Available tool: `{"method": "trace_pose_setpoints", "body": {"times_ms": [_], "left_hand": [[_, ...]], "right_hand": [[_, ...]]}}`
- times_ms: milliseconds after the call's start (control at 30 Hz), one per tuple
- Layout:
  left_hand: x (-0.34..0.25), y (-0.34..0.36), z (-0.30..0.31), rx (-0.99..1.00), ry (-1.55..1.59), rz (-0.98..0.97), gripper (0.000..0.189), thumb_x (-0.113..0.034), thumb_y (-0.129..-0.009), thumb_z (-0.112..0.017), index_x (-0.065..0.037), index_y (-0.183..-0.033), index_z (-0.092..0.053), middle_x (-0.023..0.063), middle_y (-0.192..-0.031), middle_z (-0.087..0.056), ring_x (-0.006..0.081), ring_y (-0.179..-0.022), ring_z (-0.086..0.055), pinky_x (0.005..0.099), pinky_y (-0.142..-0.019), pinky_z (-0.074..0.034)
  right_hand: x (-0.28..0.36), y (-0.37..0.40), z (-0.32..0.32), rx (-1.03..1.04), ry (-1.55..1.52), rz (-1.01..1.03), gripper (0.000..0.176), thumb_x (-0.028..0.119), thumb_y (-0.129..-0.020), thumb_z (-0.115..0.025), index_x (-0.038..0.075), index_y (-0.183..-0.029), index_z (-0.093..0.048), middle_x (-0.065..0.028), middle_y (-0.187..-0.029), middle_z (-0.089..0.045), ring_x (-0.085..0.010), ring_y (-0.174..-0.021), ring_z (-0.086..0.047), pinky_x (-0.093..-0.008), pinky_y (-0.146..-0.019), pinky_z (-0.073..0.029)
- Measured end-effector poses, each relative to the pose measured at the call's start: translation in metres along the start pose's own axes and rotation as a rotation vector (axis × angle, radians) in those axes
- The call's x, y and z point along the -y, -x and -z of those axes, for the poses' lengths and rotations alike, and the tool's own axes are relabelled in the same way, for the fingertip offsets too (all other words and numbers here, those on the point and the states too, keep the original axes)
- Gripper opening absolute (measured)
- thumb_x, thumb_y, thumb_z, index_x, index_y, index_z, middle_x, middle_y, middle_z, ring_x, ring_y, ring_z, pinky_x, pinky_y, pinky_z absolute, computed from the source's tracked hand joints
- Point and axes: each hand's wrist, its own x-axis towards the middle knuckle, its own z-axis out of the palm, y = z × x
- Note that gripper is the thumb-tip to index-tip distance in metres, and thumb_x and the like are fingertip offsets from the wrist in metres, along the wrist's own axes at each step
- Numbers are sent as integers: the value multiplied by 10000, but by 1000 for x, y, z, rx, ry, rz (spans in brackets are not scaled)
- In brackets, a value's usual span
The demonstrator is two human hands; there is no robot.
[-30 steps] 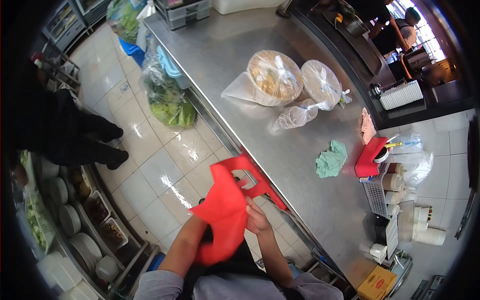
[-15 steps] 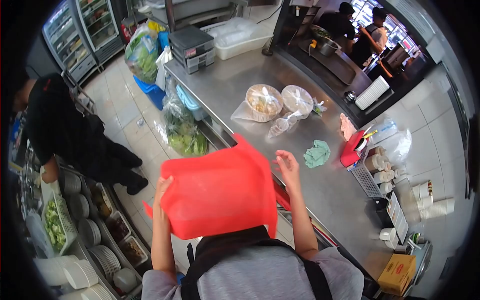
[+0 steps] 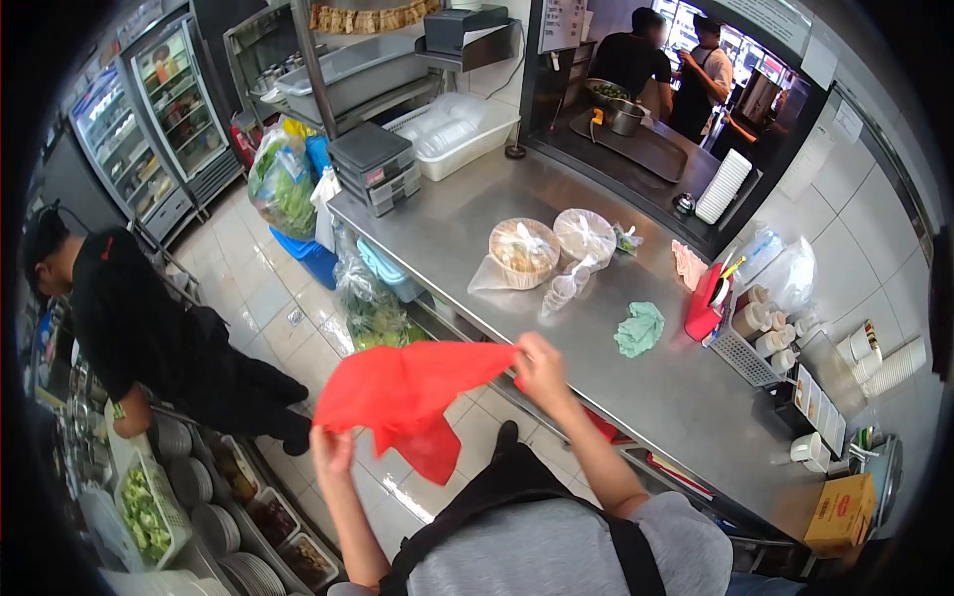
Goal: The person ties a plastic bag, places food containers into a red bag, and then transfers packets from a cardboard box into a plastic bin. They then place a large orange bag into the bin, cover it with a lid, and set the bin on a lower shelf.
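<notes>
A red bag or cloth hangs stretched between my two hands, above the tiled floor and left of the steel counter. My left hand is closed on its lower left edge. Pinched in my right hand is its pulled-out right corner. Two bowls wrapped in clear plastic, one nearer and one behind it, stand on the counter beside a bag of small cups. A green cloth lies crumpled to their right.
At the left a co-worker in black leans over a prep station with plates and lettuce. Bottles, a red holder and a cardboard box line the counter's right side. Vegetable bags stand at its far left end.
My right hand was open beside the red piece and now grips its corner. The red piece, spread wide before, is gathered and narrower. The view has tilted up.
</notes>
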Motion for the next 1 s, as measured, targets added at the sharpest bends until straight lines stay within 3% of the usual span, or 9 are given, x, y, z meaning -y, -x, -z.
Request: {"method": "trace_pose_setpoints", "body": {"times_ms": [67,267,400,500,633,800,867,900,1000], "left_hand": [[-21,-14,-34,-129,-106,61,164,-40,-873,-491,-18,-1029,-539,105,-1050,-600,167,-977,-578,284,-810,-485],[-39,-115,-144,-19,-800,-541,94,-2,-838,-530,-66,-899,-497,35,-720,-605,62,-518,-540,178,-379,-367],[-83,-175,-208,-20,-887,-521,255,55,-786,-414,-60,-1004,-477,76,-666,-592,107,-467,-530,214,-344,-369],[-75,-205,-262,125,-1050,-484,400,95,-726,-328,-99,-1062,-423,37,-695,-527,84,-491,-475,232,-359,-348],[-32,-251,-306,246,-1281,-791,350,111,-736,-347,-67,-1037,-360,138,-740,-520,226,-667,-542,309,-587,-415],[-19,-265,-352,307,-1320,-675,336,95,-730,-353,-53,-1031,-352,200,-751,-516,347,-720,-570,371,-657,-429],[-22,-281,-367,351,-1392,-558,324,83,-735,-359,-51,-1030,-352,199,-760,-525,340,-725,-575,375,-661,-431],[-20,-297,-369,431,-1325,-556,300,52,-765,-385,-65,-1041,-367,141,-745,-548,250,-701,-580,342,-617,-433],[-17,-337,-383,597,-1168,-144,237,35,-846,-389,-98,-1042,-385,21,-776,-557,66,-653,-516,213,-547,-407]], "right_hand": [[-10,-15,22,151,144,-24,108,84,-786,-583,3,-777,-511,-137,-773,-545,-341,-715,-547,-399,-621,-431],[-64,-70,10,464,378,-14,124,169,-794,-593,52,-768,-562,-92,-836,-556,-295,-878,-538,-405,-704,-435],[-33,-131,37,316,130,154,105,138,-791,-592,49,-845,-608,-99,-910,-576,-296,-905,-545,-428,-732,-442],[34,-168,37,-227,-112,215,136,6,-759,-601,-5,-894,-598,-144,-959,-590,-288,-915,-574,-357,-805,-457],[77,-189,1,216,-294,719,275,2,-809,-556,-46,-1080,-562,-202,-1128,-563,-316,-1056,-544,-393,-890,-440],[25,-260,-60,306,-213,57,614,235,-829,-632,-41,-1305,-360,-197,-1289,-452,-299,-1180,-467,-353,-970,-382],[-14,-283,-72,644,-422,-268,682,339,-835,-613,-31,-1328,-322,-188,-1319,-423,-276,-1201,-446,-376,-988,-367],[-25,-293,-72,804,-528,-431,719,391,-838,-604,-27,-1339,-303,-184,-1334,-409,-264,-1212,-436,-388,-997,-359],[-48,-293,-70,513,-1523,-758,734,417,-849,-585,-14,-1358,-275,-151,-1319,-431,-226,-1204,-437,-374,-980,-369]]}}
